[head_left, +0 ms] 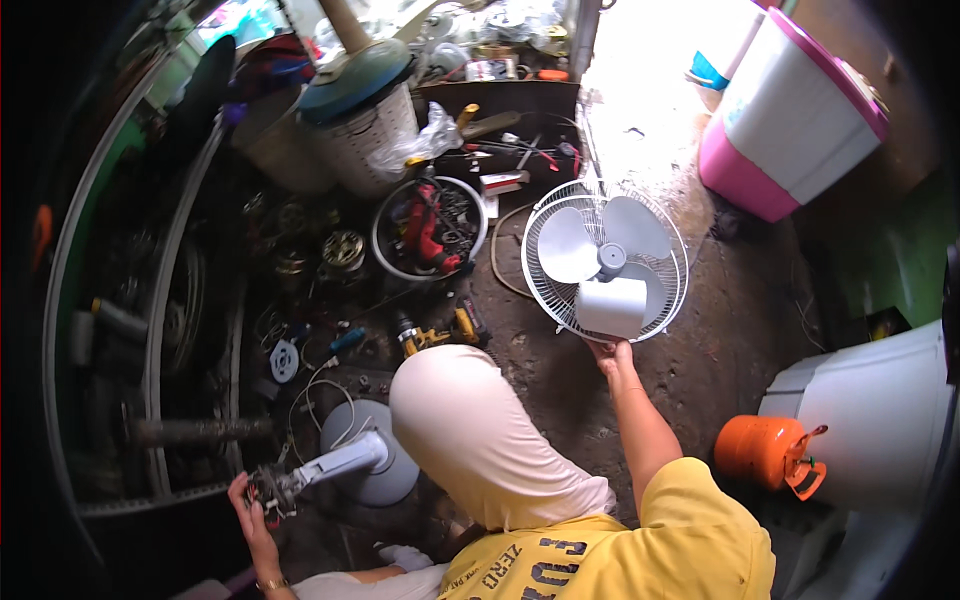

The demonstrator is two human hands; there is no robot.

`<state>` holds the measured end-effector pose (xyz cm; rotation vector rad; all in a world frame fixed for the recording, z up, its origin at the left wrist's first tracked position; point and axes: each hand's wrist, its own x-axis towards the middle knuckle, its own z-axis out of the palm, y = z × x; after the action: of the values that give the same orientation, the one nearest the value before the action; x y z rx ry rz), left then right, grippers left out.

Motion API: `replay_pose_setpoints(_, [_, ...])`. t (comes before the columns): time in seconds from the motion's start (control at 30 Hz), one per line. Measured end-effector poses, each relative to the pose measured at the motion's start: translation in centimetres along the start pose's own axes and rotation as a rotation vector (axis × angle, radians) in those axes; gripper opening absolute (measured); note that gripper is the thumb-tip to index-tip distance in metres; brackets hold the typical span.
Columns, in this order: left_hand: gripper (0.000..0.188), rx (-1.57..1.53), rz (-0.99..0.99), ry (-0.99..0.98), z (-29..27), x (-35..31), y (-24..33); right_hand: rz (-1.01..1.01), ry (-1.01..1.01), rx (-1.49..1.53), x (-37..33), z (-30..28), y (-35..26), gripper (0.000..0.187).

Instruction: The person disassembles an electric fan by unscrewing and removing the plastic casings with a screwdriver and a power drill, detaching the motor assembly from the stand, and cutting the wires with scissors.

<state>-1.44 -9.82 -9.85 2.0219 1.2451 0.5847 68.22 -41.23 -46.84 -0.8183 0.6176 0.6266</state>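
Note:
My left hand (257,532) grips the side of an exposed fan motor (270,490) at the end of a white fan stand (340,460). The stand tilts toward me, its round base (385,480) beyond the motor. To the right, my right hand (608,358) is closed on the near rim of a round white wire fan guard (530,262). Pale grey fan blades (567,245) show inside it around a grey hub. A smooth white cover (612,307) sits over the lower blades, just above my fingers; some fingertips are hidden below the rim.
A yellow-black cordless drill (440,335) lies beyond my beige-clad knee (450,400). Behind it stands a basin (380,245) with a red power tool (425,225). An orange gas cylinder (760,450) is at right, a pink-white tub (775,120) far right. A metal rack (165,300) lines the left.

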Motion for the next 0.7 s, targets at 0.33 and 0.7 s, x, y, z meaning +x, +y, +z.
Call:
replay_pose_setpoints(0.33, [0.042,0.296,0.077,-0.024,-4.0,-2.3,2.1,0.598,-0.152,-0.666,-4.9,-1.7,12.6,0.089])
replay_pose_setpoints(0.7, [0.041,0.252,0.137,0.017,-1.4,0.6,2.4,-1.054,-0.825,-2.167,-0.4,13.2,13.6,0.041])
